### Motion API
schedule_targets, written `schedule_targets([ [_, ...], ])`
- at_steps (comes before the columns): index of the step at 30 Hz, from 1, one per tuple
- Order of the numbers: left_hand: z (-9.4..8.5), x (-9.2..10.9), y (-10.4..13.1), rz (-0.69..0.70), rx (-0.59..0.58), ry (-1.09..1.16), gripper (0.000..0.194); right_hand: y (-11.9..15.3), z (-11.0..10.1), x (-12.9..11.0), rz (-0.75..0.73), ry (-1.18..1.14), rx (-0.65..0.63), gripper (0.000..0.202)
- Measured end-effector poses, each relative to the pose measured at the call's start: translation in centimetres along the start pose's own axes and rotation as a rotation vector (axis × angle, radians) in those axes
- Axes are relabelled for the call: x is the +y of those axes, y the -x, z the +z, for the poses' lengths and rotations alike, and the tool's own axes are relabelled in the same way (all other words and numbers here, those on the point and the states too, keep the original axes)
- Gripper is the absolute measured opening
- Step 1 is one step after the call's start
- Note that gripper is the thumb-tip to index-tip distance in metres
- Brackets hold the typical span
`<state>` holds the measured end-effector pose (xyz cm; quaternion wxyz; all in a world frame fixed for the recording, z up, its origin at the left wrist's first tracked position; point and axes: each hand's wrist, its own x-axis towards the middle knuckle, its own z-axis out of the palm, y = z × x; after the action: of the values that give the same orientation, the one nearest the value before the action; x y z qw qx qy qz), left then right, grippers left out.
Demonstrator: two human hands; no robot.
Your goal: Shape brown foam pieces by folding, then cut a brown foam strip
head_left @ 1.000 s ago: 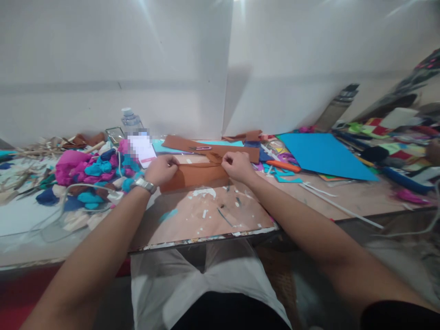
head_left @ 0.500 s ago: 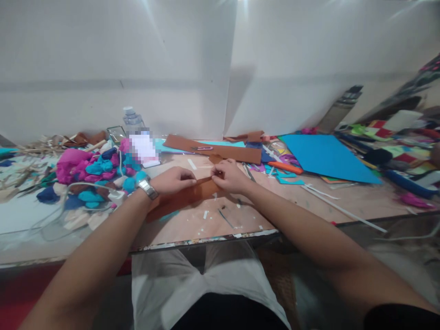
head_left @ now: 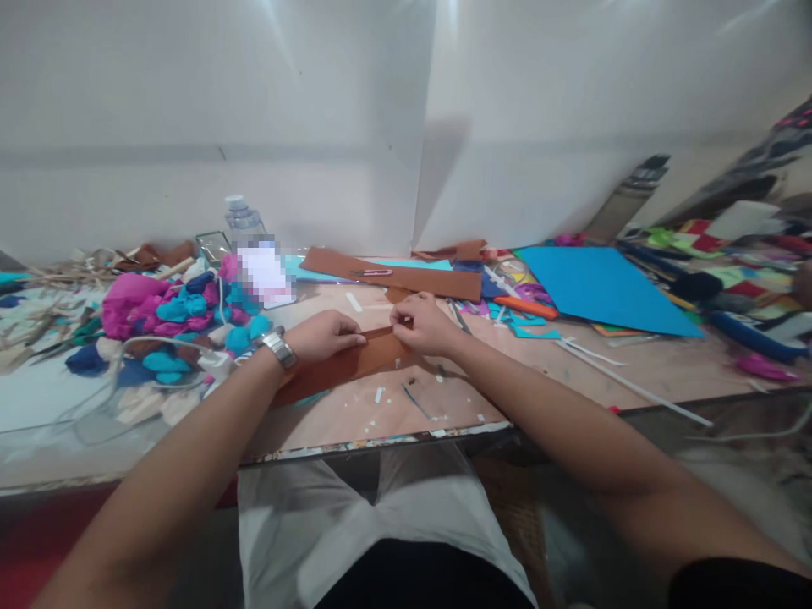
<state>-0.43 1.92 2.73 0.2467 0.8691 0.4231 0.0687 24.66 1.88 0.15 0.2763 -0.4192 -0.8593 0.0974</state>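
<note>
A brown strip (head_left: 355,364), which looks like stiff paper or felt, lies aslant on the table in front of me. Its upper edge seems folded or raised. My left hand (head_left: 326,337) is closed at that edge, thumb along it, fingers curled. Farther right, my right hand (head_left: 419,326) pinches the same edge with thumb and fingertips; its fingertips partly hide the strip's end. Beyond both hands, a second brown strip (head_left: 437,282) lies flat, with small pink-handled snips (head_left: 375,272) on top.
Left, a heap of crumpled pink and blue paper (head_left: 136,304) lies beside a white cable plug (head_left: 216,364). A lit phone (head_left: 266,275) leans by a water bottle (head_left: 244,218). Right are an orange cutter (head_left: 526,308), a blue sheet (head_left: 609,292) and a thin white strip (head_left: 640,389).
My left hand has shifted very slightly right along the strip's edge. The right hand keeps its pinch in nearly the same spot.
</note>
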Motion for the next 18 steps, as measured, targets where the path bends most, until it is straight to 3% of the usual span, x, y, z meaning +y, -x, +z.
schedule_targets([
  [8,-0.7,-2.0,-0.3,-0.076,0.116,-0.134,0.045,-0.5,-0.5,1.8,0.138,0.059,0.119,0.011],
  [18,-1.1,-2.4,-0.2,-0.159,0.248,-0.327,0.043,-0.6,-0.5,2.3,0.168,0.07,0.122,0.014],
])
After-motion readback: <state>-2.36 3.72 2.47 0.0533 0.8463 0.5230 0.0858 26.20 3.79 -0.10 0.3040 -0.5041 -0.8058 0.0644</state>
